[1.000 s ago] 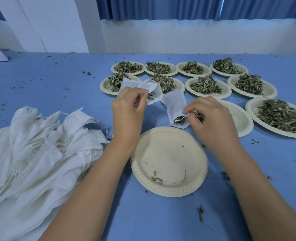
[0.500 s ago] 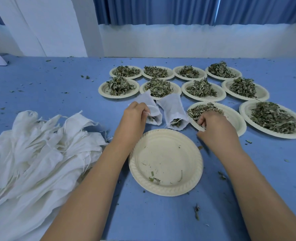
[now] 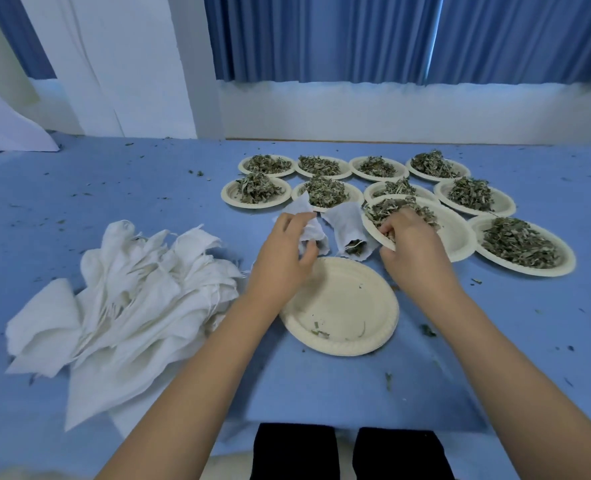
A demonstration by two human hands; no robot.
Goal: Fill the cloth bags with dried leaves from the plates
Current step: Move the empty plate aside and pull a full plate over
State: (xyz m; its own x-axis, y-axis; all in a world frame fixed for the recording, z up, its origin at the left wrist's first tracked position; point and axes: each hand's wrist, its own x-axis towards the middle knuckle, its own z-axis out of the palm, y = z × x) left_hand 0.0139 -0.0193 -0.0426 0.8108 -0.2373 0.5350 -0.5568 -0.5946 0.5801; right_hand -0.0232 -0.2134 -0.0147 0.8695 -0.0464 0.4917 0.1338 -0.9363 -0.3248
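My left hand [image 3: 283, 252] grips a small white cloth bag [image 3: 308, 226] just beyond the emptied paper plate [image 3: 342, 306]. A second cloth bag [image 3: 349, 230] lies beside it, mouth toward me, with dried leaves showing inside. My right hand [image 3: 408, 247] reaches into a plate of dried leaves [image 3: 457, 233], fingers curled around a clump of leaves [image 3: 391, 211] at its left side. Several more plates heaped with dried leaves [image 3: 322, 192] stand in two rows behind.
A large pile of empty white cloth bags [image 3: 124, 306] lies at the left on the blue table [image 3: 114, 188]. Leaf crumbs are scattered over the cloth. A full plate [image 3: 522, 244] sits at far right. A wall and blue curtains stand behind the table.
My left hand lowered its bag from above the plates to the table. My right hand moved from the second bag's mouth into the leaf plate at right and closed on leaves.
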